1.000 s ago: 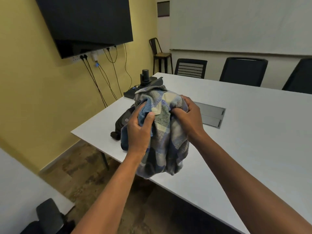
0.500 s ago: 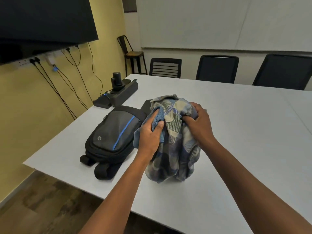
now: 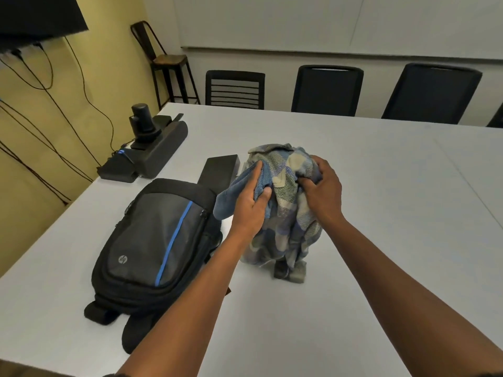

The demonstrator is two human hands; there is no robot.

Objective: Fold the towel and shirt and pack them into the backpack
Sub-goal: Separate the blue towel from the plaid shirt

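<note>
Shirt (image 3: pixel 288 213) plaid, bunched with blue towel (image 3: pixel 231 197), gripped by both hands.

Both bare arms reach toward 12 o'clock; left hand (image 3: pixel 251 205) and right hand (image 3: pixel 324 193) grip with curled fingers, close together.

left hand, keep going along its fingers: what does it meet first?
The left hand already grips the blue towel bunched with the plaid shirt, fingers pointing up and away. Past that bundle, probably only bare table; depth is unclear.
</note>
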